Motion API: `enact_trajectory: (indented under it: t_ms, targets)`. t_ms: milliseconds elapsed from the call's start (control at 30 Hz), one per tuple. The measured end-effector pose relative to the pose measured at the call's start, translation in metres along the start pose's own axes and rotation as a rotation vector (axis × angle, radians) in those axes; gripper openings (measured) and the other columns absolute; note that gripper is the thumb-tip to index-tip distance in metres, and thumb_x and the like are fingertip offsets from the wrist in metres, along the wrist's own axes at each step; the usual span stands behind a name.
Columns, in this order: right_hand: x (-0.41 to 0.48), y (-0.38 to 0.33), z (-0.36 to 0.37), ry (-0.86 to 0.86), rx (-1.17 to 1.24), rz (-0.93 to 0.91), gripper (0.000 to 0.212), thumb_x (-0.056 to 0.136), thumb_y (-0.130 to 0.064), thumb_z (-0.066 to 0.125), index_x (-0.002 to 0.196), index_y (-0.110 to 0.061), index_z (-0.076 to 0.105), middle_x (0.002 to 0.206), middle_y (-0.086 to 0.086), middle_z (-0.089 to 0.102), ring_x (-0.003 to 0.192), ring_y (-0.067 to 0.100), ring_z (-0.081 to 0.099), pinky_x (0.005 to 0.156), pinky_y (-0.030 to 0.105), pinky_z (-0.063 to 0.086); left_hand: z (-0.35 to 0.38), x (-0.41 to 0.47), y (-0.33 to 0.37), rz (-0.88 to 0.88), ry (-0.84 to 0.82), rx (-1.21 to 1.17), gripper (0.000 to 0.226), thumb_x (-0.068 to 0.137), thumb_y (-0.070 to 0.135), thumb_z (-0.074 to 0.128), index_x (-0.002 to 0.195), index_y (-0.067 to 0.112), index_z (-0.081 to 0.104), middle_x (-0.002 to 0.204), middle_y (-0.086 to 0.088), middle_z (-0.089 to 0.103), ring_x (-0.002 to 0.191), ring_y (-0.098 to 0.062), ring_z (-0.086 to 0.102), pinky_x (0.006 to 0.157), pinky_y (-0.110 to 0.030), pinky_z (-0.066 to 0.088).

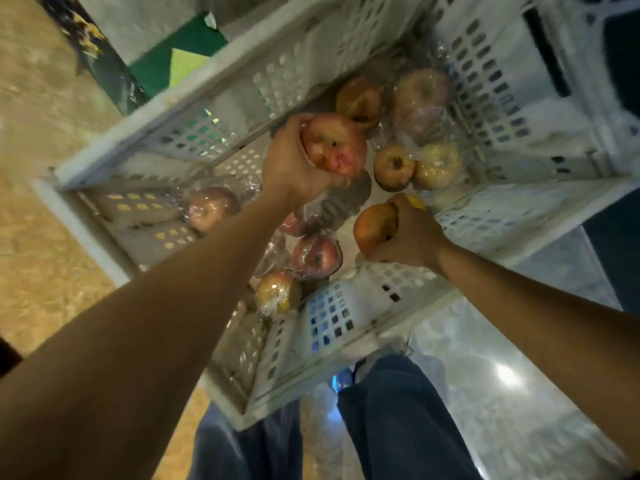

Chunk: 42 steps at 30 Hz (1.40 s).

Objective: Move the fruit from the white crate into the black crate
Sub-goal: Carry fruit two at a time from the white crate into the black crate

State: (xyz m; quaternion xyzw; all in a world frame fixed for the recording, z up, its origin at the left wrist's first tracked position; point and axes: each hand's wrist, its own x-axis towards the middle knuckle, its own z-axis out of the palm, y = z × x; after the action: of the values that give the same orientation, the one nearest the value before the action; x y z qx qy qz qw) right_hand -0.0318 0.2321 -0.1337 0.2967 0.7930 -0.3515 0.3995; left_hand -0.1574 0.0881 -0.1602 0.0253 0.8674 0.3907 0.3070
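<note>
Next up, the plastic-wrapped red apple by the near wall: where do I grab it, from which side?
Come from above and cup the wrapped apple round its widest part, not the loose film. Its stem dimple faces up, leaving the round flanks free, while the white crate wall and a yellowish apple crowd its near side.

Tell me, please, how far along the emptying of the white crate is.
Done: I cannot tell, since the black crate is out of view. In hand: the left hand grips a red apple and the right hand grips an orange apple, both within the white crate. Left: about eight more fruits lie inside it, several in plastic wrap, such as the wrapped red apple.
</note>
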Motion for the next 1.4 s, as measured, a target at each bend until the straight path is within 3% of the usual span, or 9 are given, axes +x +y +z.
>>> enact_trajectory:
  t_ms: [133, 267, 367, 500, 633, 833, 967, 1100, 1400]
  targets:
    - [-0.057, -0.024, -0.034, 0.072, 0.054, 0.023, 0.091, 0.064, -0.028, 0.083, 0.139, -0.021, 0.032, 0.109, -0.003, 0.051, 0.106, 0.019, 0.052, 0.079, 0.028, 0.040, -0.042, -0.054, 0.029, -0.039, 0.011, -0.145, 0.094, 0.035, 0.040, 0.086, 0.118, 0.029, 0.044, 0.114, 0.004, 0.058, 0.103, -0.017, 0.060, 0.087, -0.041, 0.053]
    - [-0.113, -0.047, -0.055, 0.131, 0.136, 0.015, 0.091, 0.060, -0.031, 0.085, 0.136, -0.025, 0.035, 0.110, -0.001, 0.053, 0.108, 0.023, 0.054, 0.082, 0.028, 0.042, -0.080, -0.109, 0.048, -0.063, 0.042, -0.203, 0.097, 0.037, 0.033, 0.091, 0.122, 0.029, 0.044, 0.114, 0.004, 0.059, 0.102, -0.015, 0.060, 0.082, -0.026, 0.053]
    - [-0.150, -0.068, -0.065, 0.129, 0.185, -0.002, 0.099, 0.049, -0.039, 0.087, 0.133, -0.022, 0.038, 0.117, 0.002, 0.053, 0.107, 0.022, 0.053, 0.078, 0.027, 0.042, -0.107, -0.144, 0.063, -0.061, 0.066, -0.281, 0.093, 0.034, 0.035, 0.091, 0.113, 0.041, 0.043, 0.119, -0.002, 0.056, 0.107, -0.021, 0.060, 0.087, -0.045, 0.054]
    - [-0.190, -0.089, -0.070, 0.151, 0.300, -0.072, 0.093, 0.051, -0.032, 0.087, 0.131, -0.017, 0.041, 0.110, -0.001, 0.053, 0.097, 0.017, 0.053, 0.063, 0.017, 0.036, -0.138, -0.188, 0.086, -0.099, 0.095, -0.307, 0.092, 0.033, 0.036, 0.089, 0.113, 0.044, 0.044, 0.122, -0.005, 0.052, 0.110, -0.021, 0.056, 0.091, -0.042, 0.052]
    - [-0.215, -0.102, -0.069, 0.189, 0.393, -0.120, 0.082, 0.059, -0.022, 0.087, 0.128, -0.015, 0.044, 0.109, 0.001, 0.057, 0.096, 0.018, 0.057, 0.076, 0.024, 0.043, -0.159, -0.224, 0.107, 0.034, 0.182, -0.136, 0.102, 0.038, 0.043, 0.088, 0.127, 0.020, 0.045, 0.126, -0.006, 0.047, 0.110, -0.011, 0.046, 0.093, -0.008, 0.037]
    - [-0.228, -0.113, -0.068, 0.189, 0.543, -0.047, 0.076, 0.058, -0.023, 0.087, 0.124, -0.020, 0.049, 0.112, -0.001, 0.057, 0.103, 0.019, 0.058, 0.092, 0.039, 0.051, -0.176, -0.259, 0.114, 0.039, 0.268, -0.376, 0.094, 0.043, 0.033, 0.087, 0.125, 0.015, 0.044, 0.114, 0.011, 0.057, 0.106, -0.003, 0.059, 0.091, -0.025, 0.050]
    - [-0.245, -0.121, -0.067, 0.222, 0.568, -0.073, 0.061, 0.063, -0.020, 0.084, 0.115, -0.024, 0.052, 0.107, -0.003, 0.056, 0.099, 0.016, 0.056, 0.083, 0.028, 0.047, -0.184, -0.284, 0.119, -0.035, 0.337, -0.571, 0.092, 0.044, 0.024, 0.088, 0.124, 0.017, 0.043, 0.117, 0.005, 0.056, 0.108, -0.009, 0.060, 0.091, -0.034, 0.053]
    - [-0.254, -0.129, -0.063, 0.267, 0.564, -0.077, 0.073, 0.062, -0.021, 0.084, 0.124, -0.023, 0.045, 0.113, -0.003, 0.052, 0.101, 0.016, 0.053, 0.086, 0.029, 0.046, -0.194, -0.300, 0.126, -0.136, 0.379, -0.736, 0.091, 0.043, 0.022, 0.087, 0.123, 0.021, 0.045, 0.121, -0.008, 0.058, 0.107, -0.017, 0.064, 0.089, -0.038, 0.055]
    - [-0.270, -0.151, -0.062, 0.227, 0.576, -0.051, 0.074, 0.064, -0.022, 0.084, 0.122, -0.022, 0.040, 0.102, -0.008, 0.051, 0.093, 0.012, 0.051, 0.084, 0.029, 0.045, -0.215, -0.314, 0.135, -0.274, 0.293, -0.968, 0.091, 0.048, 0.019, 0.082, 0.132, 0.017, 0.048, 0.111, -0.001, 0.061, 0.096, -0.012, 0.064, 0.068, -0.023, 0.055]
